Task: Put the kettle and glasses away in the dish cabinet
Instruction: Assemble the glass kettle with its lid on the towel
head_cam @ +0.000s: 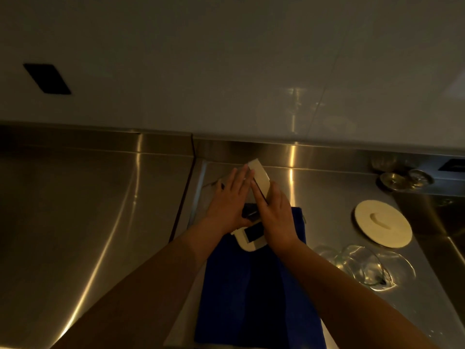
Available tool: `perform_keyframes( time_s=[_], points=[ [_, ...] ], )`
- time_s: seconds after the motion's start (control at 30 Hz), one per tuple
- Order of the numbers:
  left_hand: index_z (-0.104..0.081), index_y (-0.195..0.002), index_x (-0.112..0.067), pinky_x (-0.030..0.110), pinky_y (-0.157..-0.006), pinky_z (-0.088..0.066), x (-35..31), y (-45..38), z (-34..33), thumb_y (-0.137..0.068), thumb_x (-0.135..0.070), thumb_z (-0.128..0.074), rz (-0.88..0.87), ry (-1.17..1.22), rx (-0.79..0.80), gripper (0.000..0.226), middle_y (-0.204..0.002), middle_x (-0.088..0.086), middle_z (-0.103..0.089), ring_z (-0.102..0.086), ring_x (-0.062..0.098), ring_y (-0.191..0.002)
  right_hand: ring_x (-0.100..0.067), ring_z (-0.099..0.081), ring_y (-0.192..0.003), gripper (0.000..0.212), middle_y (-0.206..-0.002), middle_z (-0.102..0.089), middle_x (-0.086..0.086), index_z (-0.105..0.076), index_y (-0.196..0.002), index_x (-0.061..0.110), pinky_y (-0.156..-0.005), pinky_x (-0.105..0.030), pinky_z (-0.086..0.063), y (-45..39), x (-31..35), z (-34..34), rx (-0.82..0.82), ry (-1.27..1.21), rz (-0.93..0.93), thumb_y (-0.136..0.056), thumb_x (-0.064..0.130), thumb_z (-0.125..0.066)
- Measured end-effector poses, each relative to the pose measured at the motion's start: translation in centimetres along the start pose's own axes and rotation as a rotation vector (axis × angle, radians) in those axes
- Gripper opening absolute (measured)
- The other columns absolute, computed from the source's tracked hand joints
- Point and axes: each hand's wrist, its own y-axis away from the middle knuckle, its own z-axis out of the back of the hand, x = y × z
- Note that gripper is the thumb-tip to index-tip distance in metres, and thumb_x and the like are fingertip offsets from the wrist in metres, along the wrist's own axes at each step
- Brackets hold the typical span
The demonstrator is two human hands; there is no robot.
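- Hands at mid-counter, over the far end of a blue cloth (254,285) spread from the near edge of the stainless counter (100,222).
- Left hand (227,200): flat, fingers straight and close together, laid against the left side of a cream kettle (255,210) lying on its side; apparently steadying it.
- Right hand (275,215): fingers extended and together along the kettle's right flank, thumb hidden; true grip or mere pressing cannot be told.
- Kettle: long axis toward the back edge, cream end (258,172) past the fingertips, dark window panel (254,234) at the near end; probably laid on the cloth for drying or draining before storage.
- Cream round lid (383,224): flat on the counter, well apart to the right, likely the kettle's.
- Clear glass vessels (364,264): near the right front, beside the cloth, shapes indistinct.
- More glassware (400,177): at the back right corner, dim.
- Dish cabinet: not in view; nothing stored yet, by the look of things.
- Likely next need: a firm two-sided hold before lifting.
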Motion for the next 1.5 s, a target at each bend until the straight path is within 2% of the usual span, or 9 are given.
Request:
perform_keyframes(
  time_s=[0.1, 0.17, 0.4, 0.53, 0.7, 0.87, 1.13, 1.3, 1.5],
  points=[
    [0.027, -0.142, -0.021, 0.045, -0.116, -0.001, 0.4, -0.1, 0.6, -0.070, -0.060, -0.068, -0.071, 0.042, -0.021, 0.126, -0.153, -0.001, 0.028, 0.022, 0.017, -0.142, -0.036, -0.029, -0.136, 0.093, -0.153, -0.015, -0.021, -0.011, -0.148, 0.028, -0.104, -0.050, -0.038, 0.2, 0.3, 0.2, 0.015, 0.123, 0.043, -0.079, 0.021, -0.073],
    [0.029, -0.140, -0.024, 0.044, -0.118, -0.001, 0.6, -0.2, 1.2, -0.073, -0.056, -0.068, -0.126, 0.021, -0.053, 0.122, -0.151, -0.004, 0.031, 0.025, 0.015, -0.140, -0.040, -0.031, -0.135, 0.099, -0.152, -0.015, -0.025, -0.020, -0.148, 0.017, -0.101, -0.051, -0.042, 0.2, 0.9, 0.6, 0.021, 0.118, 0.049, -0.071, 0.021, -0.082],
    [0.005, -0.150, -0.018, 0.034, -0.114, 0.014, 1.3, -0.4, 2.7, -0.077, -0.051, -0.066, -0.203, -0.068, -0.092, 0.107, -0.159, 0.001, 0.007, 0.019, 0.017, -0.143, -0.035, -0.023, -0.140, 0.087, -0.153, -0.019, -0.023, -0.032, -0.144, 0.015, -0.104, -0.050, -0.039, -0.5, 1.8, 1.0, 0.065, 0.172, 0.229, -0.072, 0.025, -0.080],
    [-0.015, -0.149, -0.018, 0.031, -0.114, 0.010, 1.4, 0.1, 2.8, -0.076, -0.051, -0.066, -0.202, -0.005, -0.111, 0.094, -0.157, 0.003, -0.013, 0.006, 0.017, -0.145, -0.032, -0.026, -0.139, 0.103, -0.155, -0.014, -0.016, -0.013, -0.149, 0.018, -0.103, -0.047, -0.040, 0.2, 1.8, 0.9, 0.069, 0.129, 0.193, -0.071, 0.018, -0.081],
    [-0.030, -0.143, -0.018, 0.034, -0.116, 0.002, 1.1, 0.4, 2.6, -0.074, -0.059, -0.065, -0.203, -0.007, -0.165, 0.088, -0.153, 0.002, -0.024, 0.000, 0.019, -0.145, -0.029, -0.027, -0.139, 0.092, -0.155, -0.017, -0.012, -0.012, -0.149, 0.025, -0.105, -0.046, -0.039, 1.8, 1.1, 0.8, -0.064, 0.031, 0.036, -0.078, 0.004, -0.067],
    [-0.034, -0.140, -0.015, 0.035, -0.114, 0.006, 0.9, 0.6, 2.3, -0.073, -0.059, -0.066, -0.179, 0.019, -0.191, 0.087, -0.150, 0.004, -0.026, -0.003, 0.022, -0.144, -0.031, -0.030, -0.136, 0.117, -0.156, -0.001, -0.005, 0.020, -0.143, 0.040, -0.093, -0.041, -0.050, 2.2, 1.8, -0.5, -0.002, -0.054, -0.156, -0.077, 0.006, -0.071],
    [-0.039, -0.134, -0.011, 0.041, -0.116, -0.001, 0.7, 0.6, 2.0, -0.071, -0.052, -0.071, -0.179, 0.125, -0.199, 0.082, -0.142, 0.007, -0.035, -0.016, 0.022, -0.138, -0.031, -0.047, -0.123, 0.084, -0.138, -0.045, -0.014, -0.032, -0.143, 0.017, -0.094, -0.046, -0.047, 1.0, 2.5, -0.2, -0.131, -0.048, -0.084, -0.072, 0.001, -0.074],
    [-0.048, -0.120, -0.011, 0.041, -0.115, -0.014, 0.8, 0.9, 2.5, -0.070, -0.046, -0.074, -0.120, 0.205, -0.260, 0.067, -0.125, 0.005, -0.047, -0.036, 0.021, -0.123, -0.034, -0.053, -0.116, 0.070, -0.128, -0.056, -0.016, -0.049, -0.133, 0.006, -0.095, -0.049, -0.047, 0.1, 3.1, 0.3, -0.188, -0.034, 0.016, -0.069, -0.004, -0.075],
    [-0.051, -0.109, -0.012, 0.027, -0.092, -0.033, 1.1, 1.6, 2.0, -0.062, -0.042, -0.082, 0.057, 0.433, -0.315, 0.064, -0.112, 0.002, -0.046, -0.036, 0.016, -0.108, -0.037, -0.059, -0.109, 0.064, -0.118, -0.062, -0.018, -0.059, -0.119, 0.002, -0.093, -0.045, -0.044, -0.8, 2.7, 0.8, -0.225, 0.109, 0.150, -0.060, 0.001, -0.084]
  ],
)
